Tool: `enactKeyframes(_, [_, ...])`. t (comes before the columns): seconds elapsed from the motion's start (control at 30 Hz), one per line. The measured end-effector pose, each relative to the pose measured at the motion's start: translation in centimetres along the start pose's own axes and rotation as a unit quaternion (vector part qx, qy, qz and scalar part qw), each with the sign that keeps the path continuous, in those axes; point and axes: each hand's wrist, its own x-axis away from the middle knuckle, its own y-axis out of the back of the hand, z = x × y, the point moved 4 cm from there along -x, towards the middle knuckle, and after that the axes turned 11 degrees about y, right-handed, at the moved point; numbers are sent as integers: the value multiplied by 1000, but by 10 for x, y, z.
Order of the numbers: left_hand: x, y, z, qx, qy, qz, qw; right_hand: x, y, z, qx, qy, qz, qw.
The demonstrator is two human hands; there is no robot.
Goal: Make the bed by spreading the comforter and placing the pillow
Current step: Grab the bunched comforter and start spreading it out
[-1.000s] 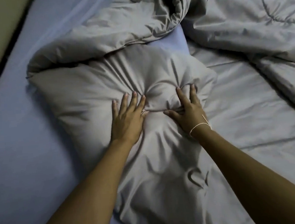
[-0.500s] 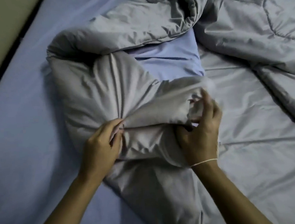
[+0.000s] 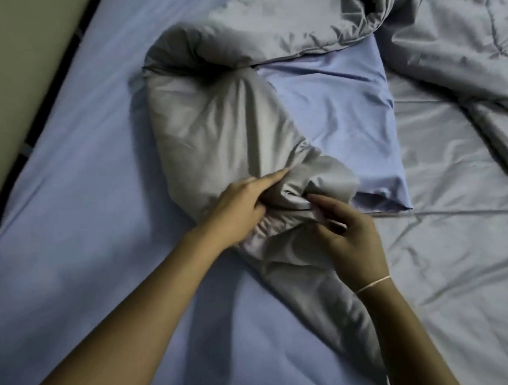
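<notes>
A grey comforter (image 3: 219, 127) lies crumpled and twisted across the blue bed sheet (image 3: 71, 190). One bunched fold runs from the upper middle down toward me. My left hand (image 3: 241, 205) grips that fold from the left, thumb tucked under the fabric. My right hand (image 3: 347, 239) pinches the gathered edge of the same fold from the right; a thin white band circles its wrist. More of the comforter spreads flat at the right and piles up at the top. No pillow is in view.
The bed's left edge (image 3: 54, 96) runs diagonally at the upper left, with a dark gap and a beige floor or wall (image 3: 4, 60) beyond it. Bare blue sheet shows at the left and in a patch (image 3: 347, 116) amid the comforter.
Both hands went from pressing flat on the puffy comforter to gripping a bunch of it, then pulled it toward me, narrowing the fold and uncovering more blue sheet.
</notes>
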Motion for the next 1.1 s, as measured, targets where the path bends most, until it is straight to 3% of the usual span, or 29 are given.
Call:
enactKeyframes(0.07, [15,6,39,-37,13,-1,999,4,-21,-1,58,9,32,998])
enactKeyframes(0.17, [50,25,106,-27,128,-22,991,15,-58,-3,172,46,66,982])
enactKeyframes(0.27, [101,63,172,87,297,-98,946,30,-94,-6,233,-9,140,962])
enactKeyframes(0.33, [139,88,216,117,350,-126,921,42,-118,-8,261,-46,212,941])
enactKeyframes(0.4, [179,110,252,115,404,-115,900,53,-142,-6,272,-65,270,921])
enactKeyframes(0.5, [224,120,286,130,450,-82,880,66,-172,-6,242,-63,294,923])
enactKeyframes(0.6, [243,113,299,90,394,-67,912,73,-201,0,221,-50,300,926])
enactKeyframes(0.67, [241,105,294,-47,318,-64,945,73,-216,8,208,-38,296,931])
enactKeyframes(0.73, [236,96,277,-149,209,-143,956,67,-231,17,189,-16,276,942])
enactKeyframes(0.8, [233,82,240,-150,149,-178,961,52,-244,26,168,2,230,959])
enactKeyframes(0.87, [228,55,213,-169,117,-153,967,30,-253,30,132,4,175,976])
enactKeyframes(0.93, [227,26,210,-216,133,-100,962,7,-274,26,79,-30,142,986])
enactKeyframes(1.0, [230,15,219,-212,155,-104,959,-16,-298,19,23,-116,116,986])
enactKeyframes(1.1, [248,44,274,-15,277,-164,947,-38,-343,22,51,-181,123,974])
